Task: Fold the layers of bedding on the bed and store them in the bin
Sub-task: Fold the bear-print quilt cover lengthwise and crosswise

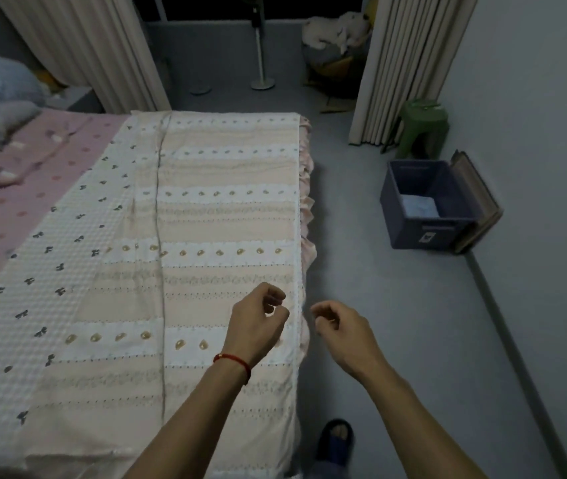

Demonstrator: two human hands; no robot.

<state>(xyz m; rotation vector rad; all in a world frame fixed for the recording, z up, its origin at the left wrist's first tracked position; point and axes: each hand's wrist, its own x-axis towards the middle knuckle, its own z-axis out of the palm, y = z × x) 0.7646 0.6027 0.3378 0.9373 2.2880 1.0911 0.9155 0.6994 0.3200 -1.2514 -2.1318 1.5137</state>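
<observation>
Covering bed: striped peach-and-white quilt (226, 216) | floor: grey, dark blue plastic bin (428, 205) by wall | left hand (257, 323), right hand (340, 328): loosely curled, empty

Single head-worn view, looking forward and down, close over bed (206, 209), floor (396, 305) beyond
</observation>
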